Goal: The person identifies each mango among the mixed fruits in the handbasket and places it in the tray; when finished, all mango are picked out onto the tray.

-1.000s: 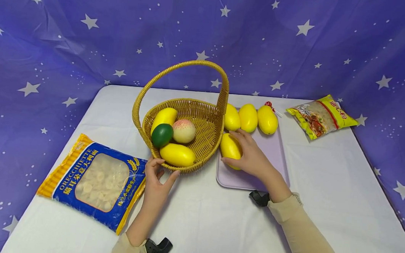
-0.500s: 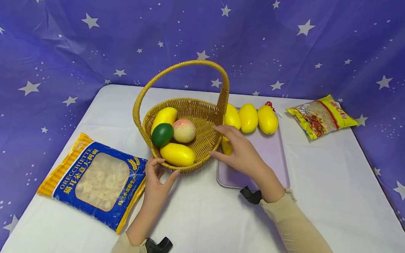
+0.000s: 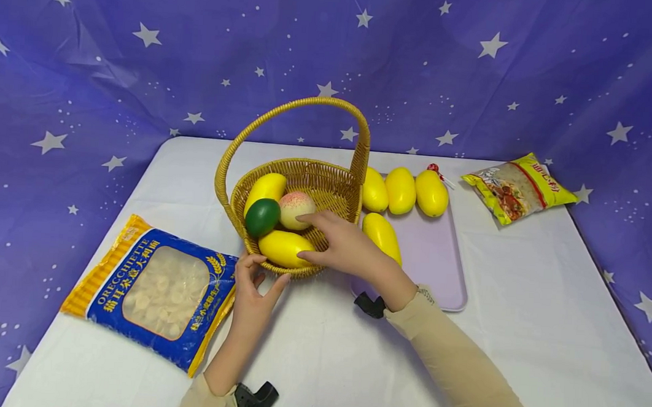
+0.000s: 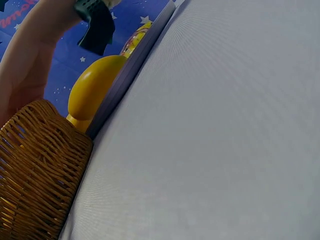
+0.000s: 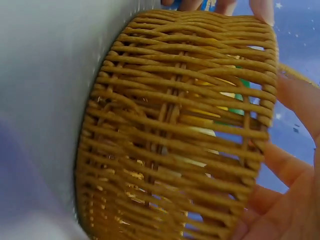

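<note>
A woven basket [image 3: 306,163] with a tall handle stands mid-table. My left hand [image 3: 254,301] holds its near-left rim with bent fingers. Inside lie two yellow mangoes, one at the back [image 3: 267,188] and one in front [image 3: 279,248], a dark green egg-shaped fruit [image 3: 262,217] and a pinkish peach [image 3: 292,206]. My right hand [image 3: 348,248] reaches over the basket's right rim, thumb and fingers spread. Its fingertips are by the peach and the front mango; no firm hold shows. In the right wrist view, the basket's wall [image 5: 175,125] partly hides the fruit.
Right of the basket, a lilac tray [image 3: 431,258] bears several mangoes, one at the front [image 3: 382,234]. A lollipop [image 3: 434,168] lies at its back edge. A blue pasta bag [image 3: 161,287] lies at left, a yellow food packet [image 3: 517,186] at back right.
My right hand has left the front mango on the tray and moved left into the basket. That mango now lies at a slightly different angle. My left hand stays at the rim.
</note>
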`<state>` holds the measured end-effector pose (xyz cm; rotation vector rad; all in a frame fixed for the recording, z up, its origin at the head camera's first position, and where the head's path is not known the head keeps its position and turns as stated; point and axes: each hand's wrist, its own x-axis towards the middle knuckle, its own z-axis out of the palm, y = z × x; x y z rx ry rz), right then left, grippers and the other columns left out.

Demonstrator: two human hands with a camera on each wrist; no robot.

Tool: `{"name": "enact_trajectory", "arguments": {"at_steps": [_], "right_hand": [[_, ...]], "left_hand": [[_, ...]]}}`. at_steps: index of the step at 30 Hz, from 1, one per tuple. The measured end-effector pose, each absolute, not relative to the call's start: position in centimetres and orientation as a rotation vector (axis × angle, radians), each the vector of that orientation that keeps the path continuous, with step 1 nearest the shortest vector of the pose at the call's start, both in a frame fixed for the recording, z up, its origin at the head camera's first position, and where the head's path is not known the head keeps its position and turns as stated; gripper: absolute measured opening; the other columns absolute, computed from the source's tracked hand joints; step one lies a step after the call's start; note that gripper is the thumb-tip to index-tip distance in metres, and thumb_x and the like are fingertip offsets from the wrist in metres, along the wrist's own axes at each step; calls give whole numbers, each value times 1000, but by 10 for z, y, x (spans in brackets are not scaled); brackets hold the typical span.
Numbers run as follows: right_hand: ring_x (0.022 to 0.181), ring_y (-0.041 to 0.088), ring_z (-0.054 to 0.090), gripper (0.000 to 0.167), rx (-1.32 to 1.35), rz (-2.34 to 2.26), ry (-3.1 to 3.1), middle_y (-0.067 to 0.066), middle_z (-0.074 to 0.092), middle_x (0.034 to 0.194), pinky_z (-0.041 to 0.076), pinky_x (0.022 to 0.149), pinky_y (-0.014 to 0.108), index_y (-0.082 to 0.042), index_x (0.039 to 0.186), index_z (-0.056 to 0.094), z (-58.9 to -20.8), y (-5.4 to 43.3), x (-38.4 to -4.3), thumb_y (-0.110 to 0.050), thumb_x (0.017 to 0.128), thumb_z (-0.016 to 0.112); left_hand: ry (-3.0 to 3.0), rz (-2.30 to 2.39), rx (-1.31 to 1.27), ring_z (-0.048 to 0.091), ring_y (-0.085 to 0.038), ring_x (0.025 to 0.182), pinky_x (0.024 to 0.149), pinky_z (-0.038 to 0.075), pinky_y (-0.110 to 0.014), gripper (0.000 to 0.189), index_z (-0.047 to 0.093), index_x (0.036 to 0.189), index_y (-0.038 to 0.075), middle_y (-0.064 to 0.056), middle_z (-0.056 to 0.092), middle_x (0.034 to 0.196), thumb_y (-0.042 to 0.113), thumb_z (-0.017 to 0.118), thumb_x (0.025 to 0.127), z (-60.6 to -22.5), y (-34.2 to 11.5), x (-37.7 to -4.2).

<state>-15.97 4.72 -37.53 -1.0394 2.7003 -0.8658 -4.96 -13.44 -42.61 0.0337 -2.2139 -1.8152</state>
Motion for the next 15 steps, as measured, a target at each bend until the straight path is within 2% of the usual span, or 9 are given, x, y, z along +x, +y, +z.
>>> {"name": "enact_trajectory", "arguments": {"at_steps": [9,15], "right_hand": [[118,15,51,65,-1065,-737,2630,2,54,134,42,97,34,-16,138,51,-383,27,-168,-46,84,71],[110,15,55,65,-1030,-634,2645,4,56,130,45,91,35,-17,136,53,-384,21,-168,-50,83,70]], "left_hand": [[-2206,-1800,18,37,-41,127,96,34,-58,47,37,120,-5,-32,21,142,-1,70,86,-424,-133,-49],[-2200,-1806,20,37,-42,126,96,34,-58,48,37,120,-7,-32,20,142,-1,70,86,-423,-133,-49]]}}
